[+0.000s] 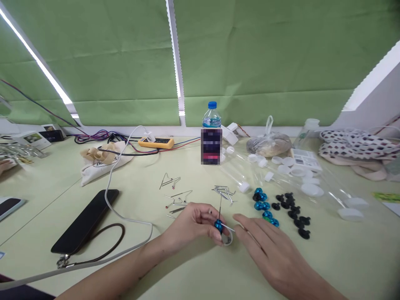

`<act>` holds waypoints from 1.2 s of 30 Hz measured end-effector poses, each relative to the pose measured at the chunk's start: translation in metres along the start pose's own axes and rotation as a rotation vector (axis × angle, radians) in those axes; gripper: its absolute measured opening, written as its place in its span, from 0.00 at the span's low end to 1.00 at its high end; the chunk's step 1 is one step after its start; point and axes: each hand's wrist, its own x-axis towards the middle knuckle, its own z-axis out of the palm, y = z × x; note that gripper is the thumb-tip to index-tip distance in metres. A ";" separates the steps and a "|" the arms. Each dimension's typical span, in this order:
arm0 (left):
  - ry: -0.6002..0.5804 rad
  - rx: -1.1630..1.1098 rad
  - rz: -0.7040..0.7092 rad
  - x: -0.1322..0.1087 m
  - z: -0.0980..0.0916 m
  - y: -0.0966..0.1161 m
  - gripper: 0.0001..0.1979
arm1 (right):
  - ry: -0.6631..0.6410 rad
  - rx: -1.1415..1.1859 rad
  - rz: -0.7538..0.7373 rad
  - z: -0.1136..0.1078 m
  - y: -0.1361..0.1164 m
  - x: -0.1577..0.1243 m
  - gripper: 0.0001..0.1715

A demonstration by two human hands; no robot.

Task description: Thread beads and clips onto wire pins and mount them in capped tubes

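My left hand (203, 223) pinches a small shiny blue metal part (218, 226) between thumb and fingers. A thin dark rod (220, 206) stands upright from this part, and a silver rod (228, 227) sticks out of it to the right. Just below, by the fingertips, is a round white-rimmed cap (227, 238); whether the hand grips it I cannot tell. My right hand (268, 250) is palm down with its fingers stretched out, its fingertips close to the silver rod's end. Short silver pins (223, 192) lie in a pile beyond my hands.
More blue parts (261, 205) and black discs with stems (293, 212) lie at right. Clear tubes with white caps (312, 190) are behind them. A bottle (211, 133) stands at the back. On the left are a black phone (86, 221), a white cable (131, 219) and a yellow multimeter (156, 143).
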 end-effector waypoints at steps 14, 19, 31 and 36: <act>0.032 -0.009 0.017 0.006 -0.011 -0.006 0.12 | -0.026 0.084 0.116 0.002 0.002 -0.003 0.14; 0.110 -0.058 0.021 0.009 -0.027 0.007 0.14 | -0.040 -0.016 0.204 0.008 0.015 -0.012 0.16; 0.231 -0.008 0.108 0.015 -0.048 0.009 0.16 | -0.342 0.105 0.307 0.025 0.014 -0.025 0.20; 0.291 0.057 0.148 0.017 -0.056 0.014 0.17 | -0.363 0.074 0.307 0.029 0.015 -0.029 0.17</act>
